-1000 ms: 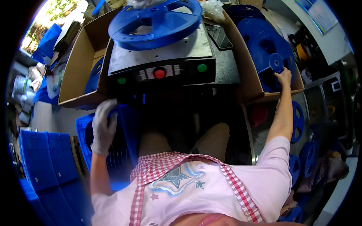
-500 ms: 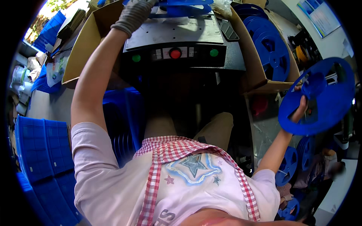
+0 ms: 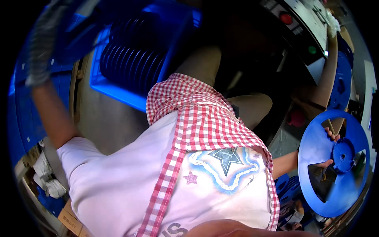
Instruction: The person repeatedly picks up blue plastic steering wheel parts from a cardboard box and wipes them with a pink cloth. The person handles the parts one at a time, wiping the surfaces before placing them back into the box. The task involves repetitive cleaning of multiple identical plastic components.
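My right hand (image 3: 330, 149) grips a large blue plastic reel (image 3: 316, 147) by its hub, held out low at my right side, with its flat face toward the camera. My left hand (image 3: 41, 51), in a grey glove, is raised at the upper left and blurred by motion. It holds a blurred blue flat reel (image 3: 85, 25) above a blue crate (image 3: 114, 90) that has several blue reels standing on edge in it. I am seated, wearing a pink shirt and a red checked apron.
A machine panel (image 3: 304, 31) with a red button (image 3: 286, 18) and a green button (image 3: 312, 49) is at the upper right. Another blue reel (image 3: 342, 85) stands beyond it. Blue crates (image 3: 23, 118) stack at the left, and more reels lie low right.
The view has swung left and tilted. My left hand has left the machine top and gone to the crate at my left. My right hand has brought its reel lower.
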`<state>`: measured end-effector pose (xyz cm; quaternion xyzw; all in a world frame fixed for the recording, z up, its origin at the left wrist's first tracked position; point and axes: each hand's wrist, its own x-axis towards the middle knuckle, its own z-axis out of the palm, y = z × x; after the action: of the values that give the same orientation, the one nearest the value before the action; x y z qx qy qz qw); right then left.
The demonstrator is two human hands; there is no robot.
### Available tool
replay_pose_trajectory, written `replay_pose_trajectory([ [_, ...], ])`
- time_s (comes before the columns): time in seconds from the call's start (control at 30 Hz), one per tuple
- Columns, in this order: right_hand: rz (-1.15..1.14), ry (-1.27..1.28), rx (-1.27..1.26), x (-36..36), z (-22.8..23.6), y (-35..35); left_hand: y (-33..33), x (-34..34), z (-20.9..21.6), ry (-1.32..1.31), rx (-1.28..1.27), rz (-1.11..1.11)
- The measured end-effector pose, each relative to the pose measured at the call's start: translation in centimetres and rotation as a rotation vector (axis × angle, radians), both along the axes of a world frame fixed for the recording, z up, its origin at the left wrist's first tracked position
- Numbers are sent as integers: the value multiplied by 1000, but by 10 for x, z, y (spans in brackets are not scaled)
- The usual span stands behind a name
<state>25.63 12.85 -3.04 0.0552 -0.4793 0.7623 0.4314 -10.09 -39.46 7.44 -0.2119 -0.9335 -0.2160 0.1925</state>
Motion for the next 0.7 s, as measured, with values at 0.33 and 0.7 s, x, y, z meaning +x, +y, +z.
replay_pose_trajectory([
  [0.33, 310, -38, -16, -52, -13, -18, -45, -99, -304, -324, 40, 242],
  [0.7, 771, -322, -496, -90, -13, -74, 100, -11, -217, -14, 33, -216],
])
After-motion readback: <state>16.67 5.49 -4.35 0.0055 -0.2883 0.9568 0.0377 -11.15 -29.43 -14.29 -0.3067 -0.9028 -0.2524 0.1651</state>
